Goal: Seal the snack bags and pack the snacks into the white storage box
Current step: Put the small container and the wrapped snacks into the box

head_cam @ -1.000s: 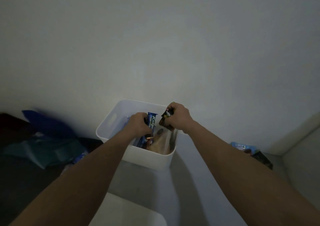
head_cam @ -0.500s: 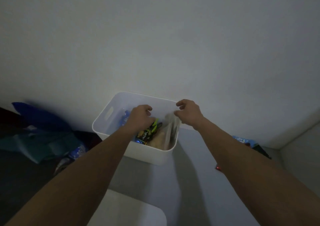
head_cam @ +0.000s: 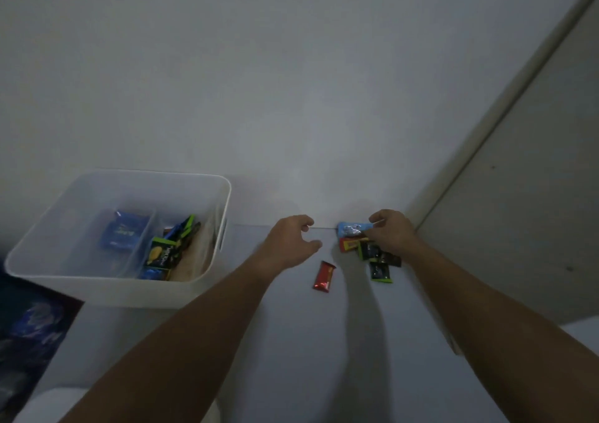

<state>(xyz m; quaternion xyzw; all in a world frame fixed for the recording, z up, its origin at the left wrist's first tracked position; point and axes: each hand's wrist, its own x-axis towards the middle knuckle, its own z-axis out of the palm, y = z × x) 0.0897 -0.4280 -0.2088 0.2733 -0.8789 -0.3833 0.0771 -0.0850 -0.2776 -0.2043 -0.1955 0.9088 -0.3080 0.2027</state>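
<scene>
both arms are reaching forward over the pale table [head_cam: 291, 341]. left hand [head_cam: 288, 244] is hovering empty, fingers loosely curled and apart, just left of a snack pile. right hand [head_cam: 390, 233] is sitting on the pile by the wall, fingers pinching the end of a light blue snack bag [head_cam: 351, 229]. under it are lying an orange-red packet [head_cam: 349, 245] and dark green-edged packets [head_cam: 380, 271]. a red snack bar [head_cam: 324, 276] is lying alone on the table, nearer the camera, apart from the pile. white storage box [head_cam: 223, 195] is standing at left, well apart from the hands, holding a blue pack [head_cam: 121, 234] and green-black packets [head_cam: 162, 254].
</scene>
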